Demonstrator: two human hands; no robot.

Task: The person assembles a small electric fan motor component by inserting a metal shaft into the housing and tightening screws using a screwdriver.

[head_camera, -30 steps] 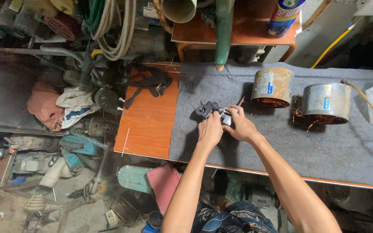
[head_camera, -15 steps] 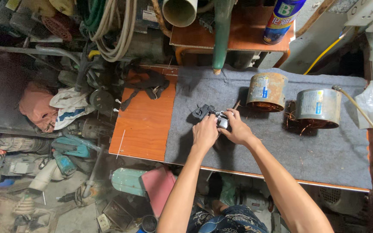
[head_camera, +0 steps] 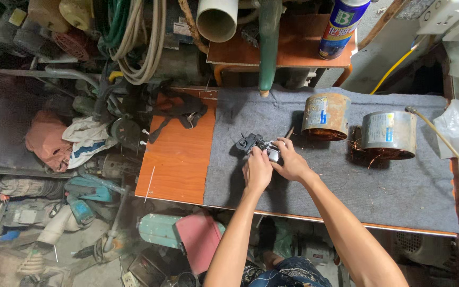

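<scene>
A: What is held, and where?

B: A small black part (head_camera: 251, 142) is gripped by the left hand (head_camera: 257, 169) and right hand (head_camera: 291, 162) on the grey mat (head_camera: 399, 196), near its left edge.

A: Open room?

B: Bare orange board (head_camera: 179, 159) leftward; two rusty metal cylinders (head_camera: 325, 116) stand rightward, near the far edge.

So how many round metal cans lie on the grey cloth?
2. One can lies just right of the hands; the other can lies further right, near the bench's right end. None seems hidden.

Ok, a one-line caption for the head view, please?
Both hands, left hand and right hand, hold a small dark metal part over a grey felt mat, two motor stators behind.
</scene>
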